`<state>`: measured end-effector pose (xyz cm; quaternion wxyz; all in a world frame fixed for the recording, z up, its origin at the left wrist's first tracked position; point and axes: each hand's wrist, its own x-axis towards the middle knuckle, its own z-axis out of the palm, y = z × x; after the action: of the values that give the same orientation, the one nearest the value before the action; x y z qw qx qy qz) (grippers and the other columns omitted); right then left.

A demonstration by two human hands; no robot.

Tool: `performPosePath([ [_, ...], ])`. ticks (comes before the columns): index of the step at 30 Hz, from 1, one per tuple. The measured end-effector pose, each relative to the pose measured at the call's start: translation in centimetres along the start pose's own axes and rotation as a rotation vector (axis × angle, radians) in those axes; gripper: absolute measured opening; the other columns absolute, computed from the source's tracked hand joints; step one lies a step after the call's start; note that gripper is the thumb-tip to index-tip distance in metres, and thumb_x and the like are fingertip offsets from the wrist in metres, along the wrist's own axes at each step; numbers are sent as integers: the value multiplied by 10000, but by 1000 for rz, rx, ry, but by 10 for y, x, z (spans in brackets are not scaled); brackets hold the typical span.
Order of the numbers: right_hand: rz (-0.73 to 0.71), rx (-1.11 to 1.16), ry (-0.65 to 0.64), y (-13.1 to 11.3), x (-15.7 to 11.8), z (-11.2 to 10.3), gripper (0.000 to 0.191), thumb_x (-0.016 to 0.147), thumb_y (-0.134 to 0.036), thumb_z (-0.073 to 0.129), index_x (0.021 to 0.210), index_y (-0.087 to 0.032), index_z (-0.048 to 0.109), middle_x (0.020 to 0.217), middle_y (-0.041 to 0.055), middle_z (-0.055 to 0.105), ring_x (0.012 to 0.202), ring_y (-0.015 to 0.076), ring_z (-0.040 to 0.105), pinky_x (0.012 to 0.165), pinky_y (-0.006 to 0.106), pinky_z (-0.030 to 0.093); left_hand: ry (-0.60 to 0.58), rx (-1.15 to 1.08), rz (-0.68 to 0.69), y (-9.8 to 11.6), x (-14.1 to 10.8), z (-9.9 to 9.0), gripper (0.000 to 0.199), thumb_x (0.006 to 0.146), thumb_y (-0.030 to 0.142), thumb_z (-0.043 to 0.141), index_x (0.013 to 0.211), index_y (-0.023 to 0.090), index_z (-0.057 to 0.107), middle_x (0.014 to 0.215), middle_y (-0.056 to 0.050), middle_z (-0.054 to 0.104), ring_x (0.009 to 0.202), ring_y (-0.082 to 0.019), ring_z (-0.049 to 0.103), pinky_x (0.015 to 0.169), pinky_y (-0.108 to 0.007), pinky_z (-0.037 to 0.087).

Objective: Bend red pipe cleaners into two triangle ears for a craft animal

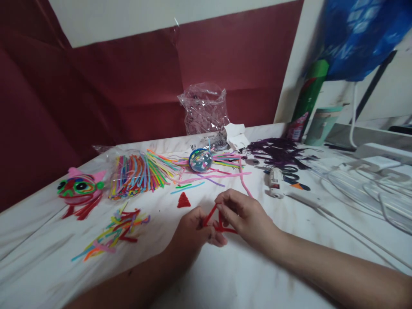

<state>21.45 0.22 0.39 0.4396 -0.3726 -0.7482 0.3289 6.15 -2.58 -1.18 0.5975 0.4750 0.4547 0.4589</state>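
Observation:
Near the middle of the table, my left hand pinches one side of a red pipe cleaner bent into angles. My right hand grips the same piece near its top, with thumb and forefinger together. One end of the red piece points right beneath my right hand. Just beyond my left hand, a small red triangle of packed pipe cleaner lies flat on the white table. My fingers partly hide the held piece.
Left: a colourful creature figure, bagged pipe cleaners and cut scraps. Centre back: a decorated ball and a clear bag. Right: a glue gun, scissors, purple strands, cables and a green cup.

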Motion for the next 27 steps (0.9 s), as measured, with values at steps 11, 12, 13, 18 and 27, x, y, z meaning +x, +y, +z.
performPosePath([
  [11,116,222,-31,3,1,7,249,788,-337,503,979,-179,477,659,-12,527,552,121,529,517,243,439,-40,4,13,-2,-3,5,103,632,150,582,600,142,484,486,24,576,391,-97,547,452,-231,453],
  [12,133,230,-56,4,2,7,242,781,-345,519,947,-172,495,656,-10,533,554,121,530,515,240,435,-22,11,17,0,-3,4,100,630,149,579,589,141,488,465,26,566,391,-99,544,456,-232,452],
  [13,147,217,-90,5,3,7,212,775,-351,531,873,-163,523,641,-6,542,551,121,527,510,236,426,-5,20,18,1,-3,3,100,629,150,578,579,141,492,446,26,558,392,-101,541,459,-233,450],
  [18,151,230,-320,3,5,4,268,826,-330,495,641,-146,554,592,14,610,569,121,544,554,230,415,1,20,45,4,-1,-1,108,661,204,597,614,140,522,477,8,590,447,-118,565,505,-249,454],
  [27,182,243,-307,-3,8,-2,380,777,-498,536,644,-144,563,631,13,604,622,130,529,574,238,393,71,52,139,11,0,-13,198,718,294,585,596,141,554,470,9,579,467,-112,528,555,-255,411],
])
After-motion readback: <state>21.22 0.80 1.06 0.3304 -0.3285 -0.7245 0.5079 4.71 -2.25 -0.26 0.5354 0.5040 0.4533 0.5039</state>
